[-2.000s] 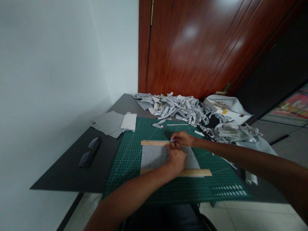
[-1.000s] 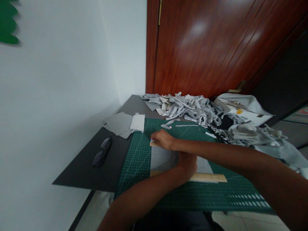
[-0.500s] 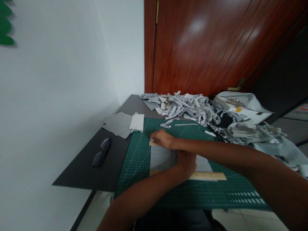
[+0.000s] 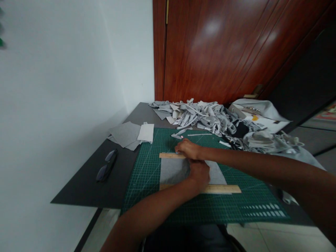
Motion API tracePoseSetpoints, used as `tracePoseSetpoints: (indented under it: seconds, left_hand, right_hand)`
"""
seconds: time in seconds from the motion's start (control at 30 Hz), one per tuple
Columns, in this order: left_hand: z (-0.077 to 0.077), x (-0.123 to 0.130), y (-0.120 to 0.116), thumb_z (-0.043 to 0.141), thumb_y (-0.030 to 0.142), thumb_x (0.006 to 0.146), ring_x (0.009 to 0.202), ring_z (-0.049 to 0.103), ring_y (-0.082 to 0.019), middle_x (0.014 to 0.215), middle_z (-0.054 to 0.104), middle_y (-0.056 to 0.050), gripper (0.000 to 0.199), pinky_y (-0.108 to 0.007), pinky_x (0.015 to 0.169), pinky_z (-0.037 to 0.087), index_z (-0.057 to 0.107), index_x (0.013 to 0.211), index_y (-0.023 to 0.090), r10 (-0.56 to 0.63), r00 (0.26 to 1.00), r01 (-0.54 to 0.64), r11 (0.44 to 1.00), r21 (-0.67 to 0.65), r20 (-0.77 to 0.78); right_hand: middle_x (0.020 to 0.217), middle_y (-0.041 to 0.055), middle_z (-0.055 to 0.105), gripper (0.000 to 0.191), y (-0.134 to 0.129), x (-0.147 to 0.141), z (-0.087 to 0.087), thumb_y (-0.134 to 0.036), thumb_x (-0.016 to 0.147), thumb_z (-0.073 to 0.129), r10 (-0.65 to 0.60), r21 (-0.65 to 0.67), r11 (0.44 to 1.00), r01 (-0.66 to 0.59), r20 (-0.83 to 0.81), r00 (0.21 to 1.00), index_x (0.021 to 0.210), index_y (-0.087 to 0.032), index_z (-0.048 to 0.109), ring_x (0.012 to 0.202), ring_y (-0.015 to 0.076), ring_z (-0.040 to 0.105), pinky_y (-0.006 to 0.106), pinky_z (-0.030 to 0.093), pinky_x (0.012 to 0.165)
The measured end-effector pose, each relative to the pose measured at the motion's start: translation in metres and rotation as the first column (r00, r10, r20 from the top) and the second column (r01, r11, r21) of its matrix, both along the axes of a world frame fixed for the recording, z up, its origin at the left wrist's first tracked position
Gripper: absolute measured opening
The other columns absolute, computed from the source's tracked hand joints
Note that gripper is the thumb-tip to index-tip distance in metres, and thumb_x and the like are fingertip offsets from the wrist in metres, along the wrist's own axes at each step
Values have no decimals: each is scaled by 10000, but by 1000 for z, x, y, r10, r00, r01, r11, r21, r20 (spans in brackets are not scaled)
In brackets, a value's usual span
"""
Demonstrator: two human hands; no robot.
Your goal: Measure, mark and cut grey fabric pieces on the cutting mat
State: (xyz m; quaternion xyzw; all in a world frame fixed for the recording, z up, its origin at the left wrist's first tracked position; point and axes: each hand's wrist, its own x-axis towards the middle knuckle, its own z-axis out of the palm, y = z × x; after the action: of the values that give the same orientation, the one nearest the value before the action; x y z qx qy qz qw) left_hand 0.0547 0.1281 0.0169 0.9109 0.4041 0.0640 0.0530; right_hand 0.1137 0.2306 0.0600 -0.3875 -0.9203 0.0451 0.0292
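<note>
My right hand (image 4: 188, 148) is closed in a pinch at the far edge of a wooden ruler (image 4: 169, 155). A bit of pale blue shows at its fingertips, too small to name. That ruler lies across the far side of a grey fabric piece (image 4: 170, 169). My left hand (image 4: 200, 172) rests over the fabric, just nearer to me than my right wrist. Its fingers are turned away and hidden. A second wooden ruler (image 4: 223, 189) lies along the fabric's near edge, partly behind my left forearm. Everything sits on a green cutting mat (image 4: 147, 175).
Grey fabric squares (image 4: 126, 134) and a folded white cloth (image 4: 146, 133) lie at left, above sunglasses (image 4: 106, 165). A heap of grey scraps (image 4: 207, 113) lines the back. A white box (image 4: 262, 119) and stacked cloth (image 4: 262, 140) stand at right.
My right hand has slid rightward along the far ruler, so more of the ruler's left end shows. My left hand stays in place over the fabric. The whole view has shifted slightly.
</note>
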Motion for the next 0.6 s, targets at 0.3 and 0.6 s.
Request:
tracePoseSetpoints:
  seconds: [0.3, 0.6]
  left_hand:
    - [0, -1, 0, 577, 381, 1006, 1364, 506, -478, 1429, 605, -301, 452, -649, 1112, 358, 735, 1291, 68, 30, 1000, -30, 995, 93, 6]
    - [-3, 1, 3, 525, 441, 1032, 1280, 506, -412, 1390, 614, -231, 491, -612, 1079, 378, 675, 1365, 113, 45, 998, -48, 995, 86, 32]
  right_hand:
    - [823, 60, 752, 156, -10, 58, -2, -68, 817, 610, -10, -8, 1000, 11, 37, 999, 810, -172, 726, 782, 206, 652, 314, 383, 754]
    - [855, 73, 750, 133, -35, 114, -3, -143, 925, 609, -59, -7, 998, 59, 36, 998, 883, -170, 732, 853, 214, 673, 337, 375, 818]
